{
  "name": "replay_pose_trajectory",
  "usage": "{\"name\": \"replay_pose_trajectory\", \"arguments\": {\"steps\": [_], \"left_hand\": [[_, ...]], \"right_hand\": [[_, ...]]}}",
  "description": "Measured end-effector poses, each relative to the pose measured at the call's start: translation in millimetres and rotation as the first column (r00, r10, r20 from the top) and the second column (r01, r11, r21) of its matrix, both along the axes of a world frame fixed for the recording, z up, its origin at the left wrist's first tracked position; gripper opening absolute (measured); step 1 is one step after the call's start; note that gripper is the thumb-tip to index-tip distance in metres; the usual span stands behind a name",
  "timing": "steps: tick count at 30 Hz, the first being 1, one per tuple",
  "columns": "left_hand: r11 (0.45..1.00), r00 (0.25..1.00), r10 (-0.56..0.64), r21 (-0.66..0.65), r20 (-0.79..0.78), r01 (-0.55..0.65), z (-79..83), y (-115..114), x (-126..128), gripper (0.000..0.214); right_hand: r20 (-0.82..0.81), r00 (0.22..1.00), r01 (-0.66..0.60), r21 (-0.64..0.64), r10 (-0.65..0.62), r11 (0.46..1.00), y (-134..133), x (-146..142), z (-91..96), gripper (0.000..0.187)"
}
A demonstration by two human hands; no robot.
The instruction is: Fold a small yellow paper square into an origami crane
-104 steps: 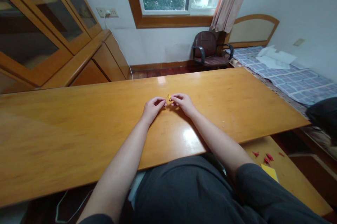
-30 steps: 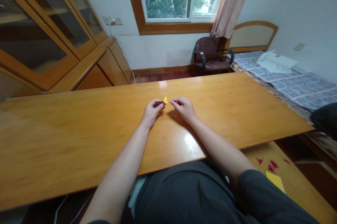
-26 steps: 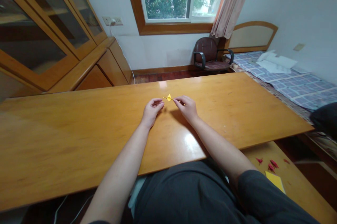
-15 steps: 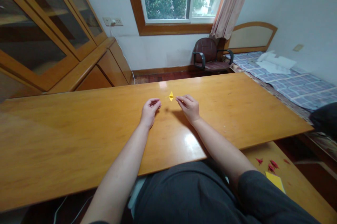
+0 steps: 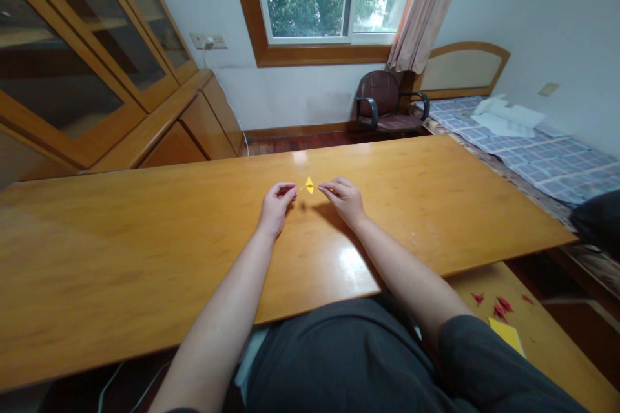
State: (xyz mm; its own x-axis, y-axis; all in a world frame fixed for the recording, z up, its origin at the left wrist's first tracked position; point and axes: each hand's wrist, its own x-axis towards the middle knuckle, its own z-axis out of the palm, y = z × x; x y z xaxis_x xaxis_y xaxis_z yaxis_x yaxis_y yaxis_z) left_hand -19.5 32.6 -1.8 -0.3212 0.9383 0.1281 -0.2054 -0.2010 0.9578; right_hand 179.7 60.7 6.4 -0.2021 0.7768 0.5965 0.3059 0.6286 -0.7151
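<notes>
A small yellow origami crane [image 5: 309, 186] is held in the air just above the wooden table, its wings spread. Thumb and fingers of my right hand [image 5: 345, 196] pinch its right-hand point. The thin left-hand point reaches the fingertips of my left hand [image 5: 276, 207], whose thumb and forefinger are drawn together around that end. How firmly the left fingers grip the tip is too small to make out.
The long wooden table [image 5: 145, 238] spans the view in front of me. On a lower surface [image 5: 557, 342] at right lie several small red folded-paper pieces [image 5: 504, 304] and yellow paper [image 5: 506, 335]. Beyond stand a brown chair [image 5: 380, 99], a bed [image 5: 542, 148] and a glass-fronted cabinet [image 5: 121, 70].
My right hand has shifted slightly left and toward me with the origami crane. The crane's left point, apart from my left fingers before, now meets them. My left hand has hardly moved.
</notes>
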Motion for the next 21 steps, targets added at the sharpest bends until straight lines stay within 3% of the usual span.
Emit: {"name": "replay_pose_trajectory", "arguments": {"steps": [6,15,21], "left_hand": [[1.0,1.0,-0.01,0.004,-0.009,0.01,-2.3,1.0,-0.5,0.032],[1.0,0.999,-0.026,0.0,-0.021,0.026,-3.6,0.5,-1.8,0.032],[0.999,0.999,-0.051,-0.005,-0.008,0.051,-3.7,0.4,-2.5,0.029]], "right_hand": [[-0.067,0.995,-0.071,-0.027,0.069,0.997,0.3,-2.1,2.1,0.027],[-0.109,0.994,-0.043,-0.103,0.032,0.994,1.6,-2.3,2.2,0.025],[-0.258,0.965,-0.122,-0.272,0.05,0.955,2.7,-1.7,2.4,0.028]]}}
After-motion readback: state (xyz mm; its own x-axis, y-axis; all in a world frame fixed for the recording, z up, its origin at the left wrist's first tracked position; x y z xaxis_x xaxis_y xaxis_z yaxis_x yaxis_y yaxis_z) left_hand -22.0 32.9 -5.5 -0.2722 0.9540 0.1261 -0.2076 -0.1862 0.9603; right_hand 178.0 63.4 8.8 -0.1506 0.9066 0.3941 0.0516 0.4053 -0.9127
